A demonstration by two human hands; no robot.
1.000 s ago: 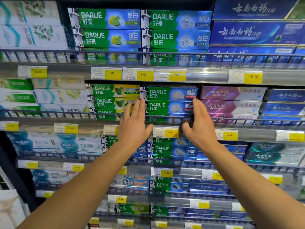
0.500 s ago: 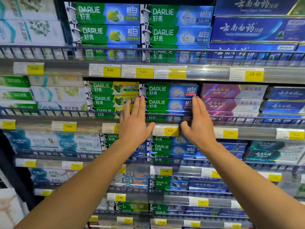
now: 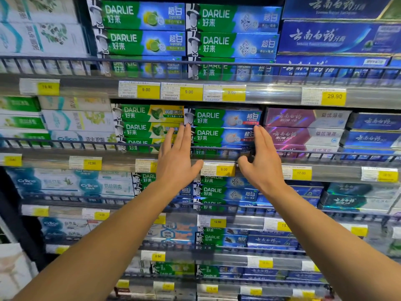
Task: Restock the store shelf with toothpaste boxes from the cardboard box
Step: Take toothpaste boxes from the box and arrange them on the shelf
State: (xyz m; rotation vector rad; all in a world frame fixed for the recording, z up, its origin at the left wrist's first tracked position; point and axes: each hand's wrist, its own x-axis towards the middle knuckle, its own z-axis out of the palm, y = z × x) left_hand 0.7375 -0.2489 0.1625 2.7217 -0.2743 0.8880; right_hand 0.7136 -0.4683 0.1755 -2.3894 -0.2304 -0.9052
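Observation:
A stack of green-and-blue Darlie toothpaste boxes [image 3: 223,127] lies on the second shelf behind a wire rail [image 3: 86,144]. My left hand [image 3: 176,155] is flat with straight fingers against the left end of that stack, its thumb over the shelf's price strip. My right hand [image 3: 259,158] is flat with straight fingers against the stack's right end, thumb at the rail. Neither hand holds a box. The cardboard box is not in view.
Green-and-yellow Darlie boxes [image 3: 147,122] sit left of the stack, purple boxes [image 3: 303,127] right of it. Full shelves run above and below, each with a wire rail and yellow price tags [image 3: 223,169]. A pale object [image 3: 13,270] shows at the lower left.
Both hands stay on the two ends of the stack. The view has shifted slightly closer to the shelf; the hands have barely moved.

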